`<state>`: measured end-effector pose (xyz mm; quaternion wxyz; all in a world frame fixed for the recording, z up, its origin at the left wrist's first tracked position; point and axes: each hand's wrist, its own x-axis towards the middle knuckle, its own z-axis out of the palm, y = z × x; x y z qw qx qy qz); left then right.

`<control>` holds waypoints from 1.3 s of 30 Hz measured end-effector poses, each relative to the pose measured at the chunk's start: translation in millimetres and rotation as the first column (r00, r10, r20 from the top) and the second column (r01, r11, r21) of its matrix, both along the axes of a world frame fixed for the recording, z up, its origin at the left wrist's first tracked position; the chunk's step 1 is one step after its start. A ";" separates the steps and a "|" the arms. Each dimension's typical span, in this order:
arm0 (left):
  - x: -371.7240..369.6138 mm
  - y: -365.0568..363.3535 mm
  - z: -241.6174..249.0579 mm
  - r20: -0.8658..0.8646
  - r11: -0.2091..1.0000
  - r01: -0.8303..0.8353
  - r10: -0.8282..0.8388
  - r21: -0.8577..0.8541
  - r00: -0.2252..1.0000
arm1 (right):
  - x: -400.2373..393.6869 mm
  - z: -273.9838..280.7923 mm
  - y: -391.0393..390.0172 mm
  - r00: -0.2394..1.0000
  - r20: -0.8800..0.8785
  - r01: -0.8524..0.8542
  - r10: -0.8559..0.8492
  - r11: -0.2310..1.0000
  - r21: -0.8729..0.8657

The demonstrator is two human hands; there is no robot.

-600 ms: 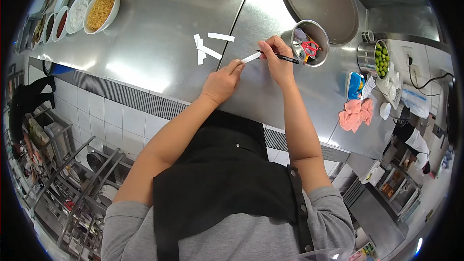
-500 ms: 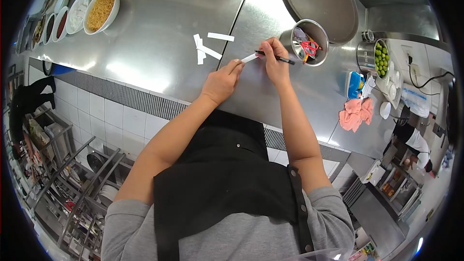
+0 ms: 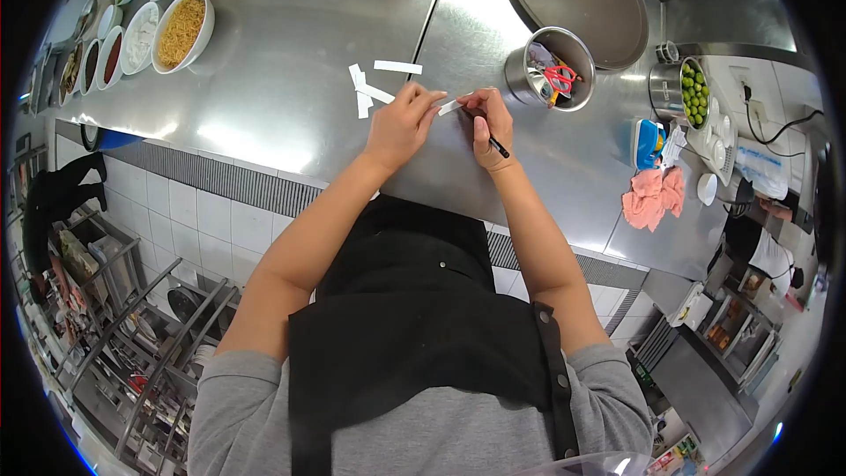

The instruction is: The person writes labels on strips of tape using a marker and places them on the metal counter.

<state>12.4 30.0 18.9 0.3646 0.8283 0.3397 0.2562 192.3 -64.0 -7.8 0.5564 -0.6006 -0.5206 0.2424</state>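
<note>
A small white paper strip [image 3: 450, 107] is between my two hands, above the steel counter. My right hand [image 3: 487, 128] is closed around a black pen [image 3: 500, 149], whose rear end points down toward my wrist. Its fingertips also meet the right end of the strip. My left hand [image 3: 398, 126] is at the strip's other end, index finger and thumb slightly apart; whether it touches the paper is hard to see. Several more white strips [image 3: 398, 66] lie beyond my left hand, some overlapping.
Right of my hands stands a metal pot [image 3: 526, 79] with red-handled scissors [image 3: 558, 79]. A large round tray [image 3: 577, 0] lies behind it. Further right are a pink cloth [image 3: 652, 198] and a container of green fruit [image 3: 694, 92]. Noodles fill a white bowl [image 3: 182, 33] at left.
My right hand has turned, so the pen tip no longer points at the strip and the pen's rear end faces down. My left fingers have loosened from their pinch on the strip.
</note>
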 end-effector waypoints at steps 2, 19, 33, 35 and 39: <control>7.0 14.4 3.3 -0.077 0.986 0.160 -0.156 0.050 0.985 | 2.2 -2.1 -0.1 0.997 0.076 0.005 -0.005 1.000 0.012; 34.6 61.4 14.1 -0.341 0.846 0.486 -0.534 -0.221 0.774 | 4.4 -1.6 0.9 0.993 0.007 0.114 -0.114 0.991 0.071; 49.1 68.4 32.5 -0.489 0.811 0.498 -0.584 -0.308 0.648 | 5.1 27.6 -14.6 0.967 -0.190 0.140 -0.168 0.978 -0.153; 47.3 68.3 25.1 -0.449 0.830 0.493 -0.557 -0.262 0.699 | 7.8 19.5 -3.3 0.965 -0.228 0.090 -0.129 0.980 -0.176; 48.4 70.3 28.2 -0.462 0.839 0.461 -0.543 -0.289 0.701 | 7.8 10.2 22.7 0.927 -0.360 0.009 -0.100 0.969 -0.247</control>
